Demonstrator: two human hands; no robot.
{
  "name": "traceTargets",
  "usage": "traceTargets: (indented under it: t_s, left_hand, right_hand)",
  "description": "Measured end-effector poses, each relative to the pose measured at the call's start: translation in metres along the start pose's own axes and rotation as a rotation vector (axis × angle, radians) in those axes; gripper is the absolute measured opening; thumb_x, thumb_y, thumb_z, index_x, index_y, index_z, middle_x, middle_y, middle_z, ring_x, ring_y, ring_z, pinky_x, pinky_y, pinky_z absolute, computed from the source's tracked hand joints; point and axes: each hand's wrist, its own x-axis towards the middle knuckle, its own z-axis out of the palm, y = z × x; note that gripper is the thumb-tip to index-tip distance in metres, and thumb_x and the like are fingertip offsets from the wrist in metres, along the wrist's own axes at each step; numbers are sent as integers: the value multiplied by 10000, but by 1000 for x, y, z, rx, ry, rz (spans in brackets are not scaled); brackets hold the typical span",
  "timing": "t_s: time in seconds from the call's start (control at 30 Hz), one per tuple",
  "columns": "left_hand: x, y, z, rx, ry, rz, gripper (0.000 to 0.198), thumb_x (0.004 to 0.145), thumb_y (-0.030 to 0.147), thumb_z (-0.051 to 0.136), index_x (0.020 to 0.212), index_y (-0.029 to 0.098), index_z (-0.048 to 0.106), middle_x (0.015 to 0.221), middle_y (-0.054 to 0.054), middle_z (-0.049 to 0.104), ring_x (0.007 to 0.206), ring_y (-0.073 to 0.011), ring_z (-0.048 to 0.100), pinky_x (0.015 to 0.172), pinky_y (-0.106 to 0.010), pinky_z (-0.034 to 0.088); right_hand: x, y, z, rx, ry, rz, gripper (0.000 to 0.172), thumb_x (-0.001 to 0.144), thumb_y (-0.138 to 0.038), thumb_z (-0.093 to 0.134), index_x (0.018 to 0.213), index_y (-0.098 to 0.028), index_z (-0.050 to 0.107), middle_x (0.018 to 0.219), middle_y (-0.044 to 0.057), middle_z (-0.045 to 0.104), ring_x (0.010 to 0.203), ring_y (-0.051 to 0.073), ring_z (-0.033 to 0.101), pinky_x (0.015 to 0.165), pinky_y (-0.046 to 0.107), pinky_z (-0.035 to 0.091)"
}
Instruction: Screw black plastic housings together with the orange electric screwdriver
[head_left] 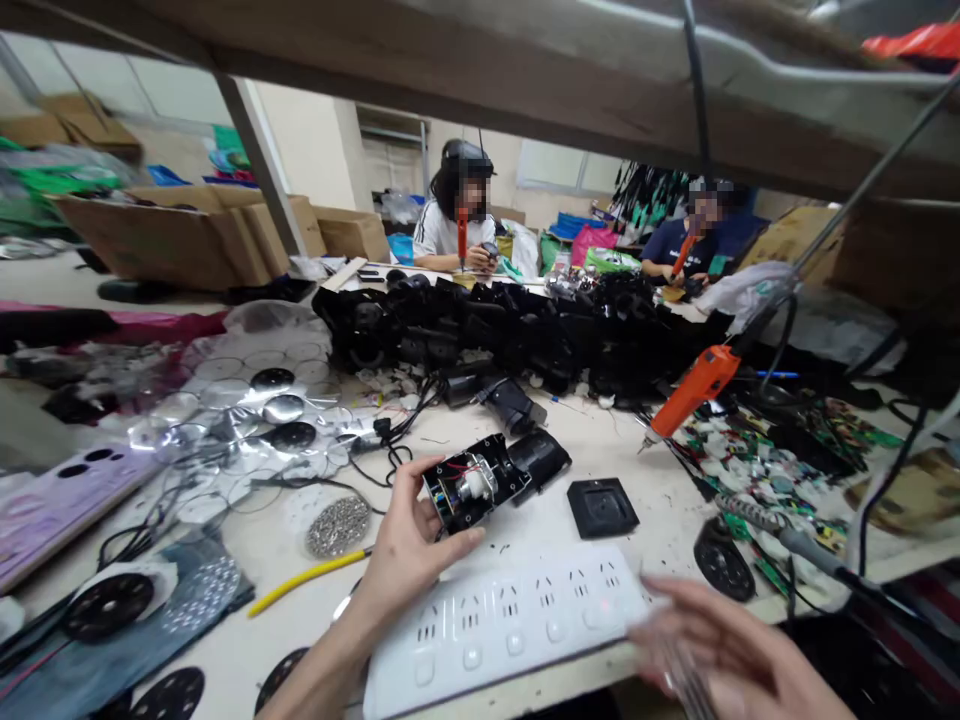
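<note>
Left hand (409, 545) grips an opened black housing (480, 485), wiring exposed, held above the worktop (637, 460). Right hand (720, 650), blurred, fingers spread open, hovers beside a white power strip (510, 620) lying between both hands

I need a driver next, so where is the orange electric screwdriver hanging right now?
In the head view the orange electric screwdriver hangs on the right, tip down above the bench, just right of the square black cover and beside the green circuit boards.
</note>
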Motion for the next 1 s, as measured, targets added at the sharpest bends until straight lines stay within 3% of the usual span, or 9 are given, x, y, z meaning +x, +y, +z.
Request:
traceTargets:
  t_s: [0.1, 0.2, 0.3, 0.5, 0.77, 1.0]
  left_hand:
    - [0, 1, 0, -63, 48, -22, 747, 583, 279, 824, 1181, 279, 375, 1189, -52, 558, 979, -220, 636, 836, -333, 525]
    - [0, 2, 0, -128, 78, -39, 766, 555, 280, 836, 1176, 265, 389, 1166, -64, 578, 992, -235, 628, 837, -328, 510]
    - [2, 2, -3, -174, 74, -40, 776, 531, 277, 841, 1165, 246, 395, 1143, -75, 600, 1024, -251, 614, 846, -320, 497]
    - [4, 4, -8, -238, 51, -71, 779, 526, 263, 830, 1170, 250, 391, 1135, -72, 608, 1012, -251, 615, 829, -310, 487]
    - [3, 10, -10, -226, 34, -154, 778, 504, 258, 836, 1167, 271, 431, 1200, -85, 598, 991, -262, 624, 826, -331, 502]
    - [5, 6, -11, -217, 23, -159, 761, 498, 277, 832, 1159, 264, 455, 1184, -91, 598, 987, -271, 615, 797, -340, 509]
  right_hand:
    - [60, -41, 29, 166, 121, -257, 561, 708, -528, 756, 1198, -291, 618, 1154, 134, 660, 1005, 336, 643, 925, 513, 469]
    - [126, -50, 60, 300, 44, -402, 535, 776, -513, 705, 1228, -250, 591, 1204, 125, 642, 1147, 296, 572, 1037, 484, 376]
    - [165, -45, 80, 347, -66, -399, 489, 811, -467, 677, 1231, -231, 591, 1239, 117, 626, 1245, 279, 495, 1049, 464, 363]
    - [171, -44, 84, 342, -121, -371, 482, 794, -433, 703, 1220, -228, 609, 1300, 112, 587, 1272, 282, 472, 1064, 454, 366]
    - [174, -39, 73, 121, -207, -439, 482, 813, -425, 700, 1254, -264, 593, 1319, 95, 575, 1267, 285, 472, 1121, 488, 269]
    - [172, -35, 72, 29, -247, -469, 458, 831, -374, 709, 1269, -334, 579, 1331, 46, 571, 1263, 228, 481, 1056, 396, 391]
